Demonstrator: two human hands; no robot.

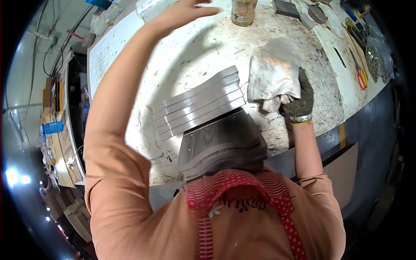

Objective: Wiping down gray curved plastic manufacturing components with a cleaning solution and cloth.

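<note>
My bare left hand is raised over the far part of the table, fingers stretched out and holding nothing, left of a yellowish jar. On my right hand is a dark work glove with bare fingertips showing. Its fingers are closed on a stained whitish cloth at the right of the table. Between my arms lie several shiny wavy-edged metal strips, side by side and slanted. Nearer to me, a stack of dark grey wavy-edged strips sits by the front edge, partly beneath the shiny ones.
The worn white table carries dark scuffs. At its right lie orange-handled scissors, a clear plastic bag and hand tools. Dark blocks and a round grey piece lie at the back right. Shelving with boxes stands left.
</note>
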